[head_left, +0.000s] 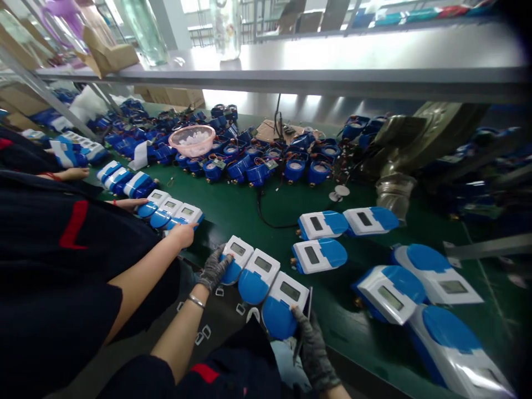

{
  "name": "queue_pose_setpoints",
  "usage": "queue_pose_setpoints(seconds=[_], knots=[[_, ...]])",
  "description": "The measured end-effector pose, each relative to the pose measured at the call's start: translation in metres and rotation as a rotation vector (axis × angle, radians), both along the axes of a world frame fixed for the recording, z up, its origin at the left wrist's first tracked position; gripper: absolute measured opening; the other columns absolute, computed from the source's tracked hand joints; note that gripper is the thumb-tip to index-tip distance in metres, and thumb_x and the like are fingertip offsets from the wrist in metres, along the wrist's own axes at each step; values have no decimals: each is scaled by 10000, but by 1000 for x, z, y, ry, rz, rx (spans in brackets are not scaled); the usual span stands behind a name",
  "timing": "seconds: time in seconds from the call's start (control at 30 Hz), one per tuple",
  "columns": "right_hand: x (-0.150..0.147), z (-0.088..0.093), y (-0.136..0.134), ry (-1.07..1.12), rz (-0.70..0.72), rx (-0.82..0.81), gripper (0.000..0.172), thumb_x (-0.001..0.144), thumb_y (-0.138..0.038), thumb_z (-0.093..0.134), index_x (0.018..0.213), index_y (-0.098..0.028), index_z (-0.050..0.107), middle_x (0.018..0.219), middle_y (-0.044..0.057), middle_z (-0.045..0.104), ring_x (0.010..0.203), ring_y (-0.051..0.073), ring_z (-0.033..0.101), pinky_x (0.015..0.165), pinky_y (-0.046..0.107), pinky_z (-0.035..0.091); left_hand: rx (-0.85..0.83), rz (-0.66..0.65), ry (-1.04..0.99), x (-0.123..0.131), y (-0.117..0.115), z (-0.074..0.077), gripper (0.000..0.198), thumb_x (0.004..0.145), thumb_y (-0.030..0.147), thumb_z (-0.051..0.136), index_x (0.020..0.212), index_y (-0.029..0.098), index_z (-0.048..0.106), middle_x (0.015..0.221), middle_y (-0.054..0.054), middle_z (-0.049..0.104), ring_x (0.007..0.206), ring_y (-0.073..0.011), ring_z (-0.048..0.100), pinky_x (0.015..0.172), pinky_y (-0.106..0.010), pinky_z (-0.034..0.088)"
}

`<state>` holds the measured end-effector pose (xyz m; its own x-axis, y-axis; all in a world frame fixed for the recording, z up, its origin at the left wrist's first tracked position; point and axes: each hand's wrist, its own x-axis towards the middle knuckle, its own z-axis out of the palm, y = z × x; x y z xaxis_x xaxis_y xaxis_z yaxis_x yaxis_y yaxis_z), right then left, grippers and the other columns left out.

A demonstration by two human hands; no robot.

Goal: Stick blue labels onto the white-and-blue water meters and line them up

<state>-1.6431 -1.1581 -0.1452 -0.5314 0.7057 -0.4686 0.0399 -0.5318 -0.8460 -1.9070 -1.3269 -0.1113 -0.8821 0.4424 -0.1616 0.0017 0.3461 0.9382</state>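
Three blue-and-white meters [261, 274] lie side by side in a row at the front edge of the green table [233, 208]. My left hand [213, 269], in a grey glove, presses against the row's left end. Gloved too, my right hand [312, 346] holds the right end, at the nearest meter [285, 305]. Both hands clasp the row between them.
A co-worker's bare hand [183, 235] rests on another row of three meters [170, 211] to the left. Several finished meters [320, 255] lie to the right. Open blue meter bodies [257, 163] and a pink bowl [192, 139] crowd the back under a grey shelf [332, 77].
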Motion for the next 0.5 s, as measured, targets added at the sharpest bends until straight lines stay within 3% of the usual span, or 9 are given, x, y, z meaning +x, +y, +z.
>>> queue_pose_setpoints(seconds=[0.17,0.33,0.5], knots=[[-76,15,-22,-9,36,-67,686,688,-531,806,1280,-230,637,1160,83,738,1013,307,703,856,440,595,-232,173,298,-50,-8,12,460,842,380,660,1256,181,639,1259,-155,671,1304,-338,524,1187,-484,295],[-133,21,-16,-10,78,68,553,723,-531,787,1139,-187,666,1044,71,755,1017,259,683,903,366,550,-393,204,481,-88,-14,12,493,853,410,597,1259,133,635,1234,-196,664,1320,-375,479,1188,-505,273],[-173,29,-10,20,77,72,617,679,-580,770,1142,-194,636,1143,108,724,1088,290,658,925,405,543,-497,207,619,-103,-27,25,577,863,440,506,1281,55,608,1299,-256,615,1279,-419,496,1135,-573,330]])
